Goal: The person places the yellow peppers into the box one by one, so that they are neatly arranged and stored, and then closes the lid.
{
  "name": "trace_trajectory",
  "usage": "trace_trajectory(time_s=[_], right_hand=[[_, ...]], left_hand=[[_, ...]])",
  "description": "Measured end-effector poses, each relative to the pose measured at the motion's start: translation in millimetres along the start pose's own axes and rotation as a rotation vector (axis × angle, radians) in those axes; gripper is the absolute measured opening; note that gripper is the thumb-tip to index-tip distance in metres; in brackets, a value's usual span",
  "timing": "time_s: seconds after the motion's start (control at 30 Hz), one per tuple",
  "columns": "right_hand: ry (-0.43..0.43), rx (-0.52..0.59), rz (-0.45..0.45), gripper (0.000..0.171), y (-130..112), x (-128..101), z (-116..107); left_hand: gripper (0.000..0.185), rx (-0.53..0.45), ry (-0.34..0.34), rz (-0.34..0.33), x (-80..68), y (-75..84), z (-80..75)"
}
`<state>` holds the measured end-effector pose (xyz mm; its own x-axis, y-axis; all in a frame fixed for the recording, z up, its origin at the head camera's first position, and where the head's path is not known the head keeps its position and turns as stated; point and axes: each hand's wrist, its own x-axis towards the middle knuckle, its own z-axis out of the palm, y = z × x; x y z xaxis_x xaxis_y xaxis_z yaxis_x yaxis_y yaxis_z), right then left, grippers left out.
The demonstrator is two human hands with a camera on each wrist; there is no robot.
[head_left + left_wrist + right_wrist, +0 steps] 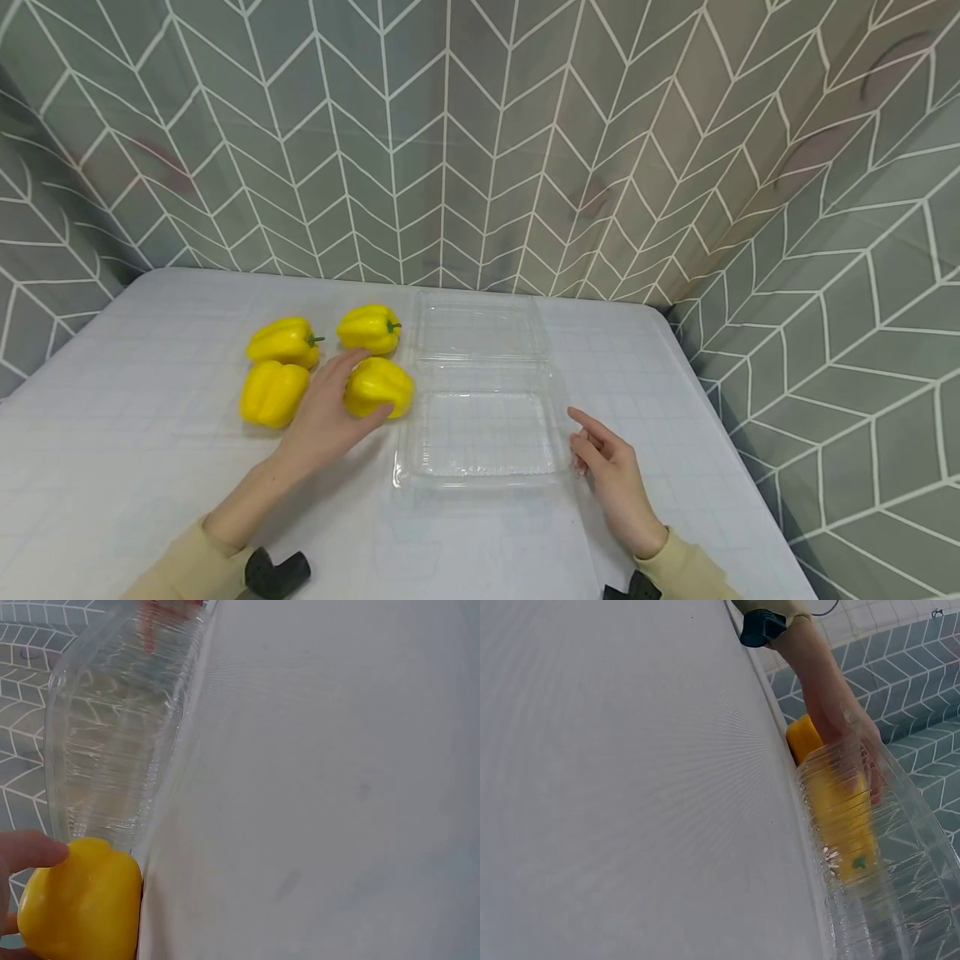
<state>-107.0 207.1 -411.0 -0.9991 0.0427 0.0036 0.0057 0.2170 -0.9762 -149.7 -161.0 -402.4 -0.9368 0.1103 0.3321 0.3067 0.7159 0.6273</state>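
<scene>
The left hand (pixel 324 417) grasps a yellow pepper (pixel 379 387), its palm hiding the pepper's left side; the stem is not visible. The pepper lies just beside the open clear container (pixel 480 433), at its ten o'clock corner. The right hand (pixel 611 475) rests relaxed at the container's three o'clock edge. Three other peppers (pixel 285 340) sit at nine o'clock, with bare table (pixel 112 433) beyond.
</scene>
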Motion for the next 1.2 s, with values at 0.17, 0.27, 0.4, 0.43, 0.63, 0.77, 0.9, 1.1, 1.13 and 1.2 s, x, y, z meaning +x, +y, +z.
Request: trace_trajectory(time_s=[0.17, 0.27, 0.4, 0.43, 0.63, 0.77, 0.9, 1.1, 1.13, 1.2], right_hand=[[0.009, -0.004, 0.030, 0.038, 0.9, -0.1, 1.4], [0.019, -0.008, 0.044, 0.038, 2.3, -0.7, 1.5], [0.023, 0.019, 0.054, 0.037, 3.5, -1.4, 1.9], [0.023, 0.030, 0.056, 0.037, 3.7, -1.5, 2.1], [0.021, 0.078, 0.049, 0.036, 4.8, -1.4, 3.0], [0.016, 0.089, 0.038, 0.036, 6.4, -1.3, 2.9], [0.012, 0.093, 0.039, 0.037, 6.9, -1.6, 2.5], [0.008, 0.093, 0.044, 0.037, 6.2, -2.2, 2.3], [0.008, 0.092, 0.043, 0.037, 6.1, -2.4, 2.3], [0.006, 0.090, 0.041, 0.037, 6.3, -2.6, 2.2]], left_hand=[[0.079, -0.009, -0.050, -0.035, 0.0, -4.1, 0.5], [0.079, -0.024, -0.076, -0.053, 0.6, -5.0, 0.9], [0.079, -0.038, -0.084, -0.080, 1.3, -5.9, 1.6], [0.078, -0.041, -0.084, -0.085, 1.2, -5.9, 1.8], [0.076, -0.031, -0.074, -0.096, -0.2, -8.4, 2.6], [0.077, -0.003, -0.075, -0.091, 0.0, -7.3, 2.3], [0.077, 0.018, -0.087, -0.105, -0.3, -3.8, 0.6], [0.075, 0.013, -0.091, -0.131, -1.6, -1.4, -2.5], [0.075, 0.009, -0.089, -0.138, -1.7, -1.5, -2.9], [0.077, 0.004, -0.082, -0.145, -2.0, -1.7, -3.9]])
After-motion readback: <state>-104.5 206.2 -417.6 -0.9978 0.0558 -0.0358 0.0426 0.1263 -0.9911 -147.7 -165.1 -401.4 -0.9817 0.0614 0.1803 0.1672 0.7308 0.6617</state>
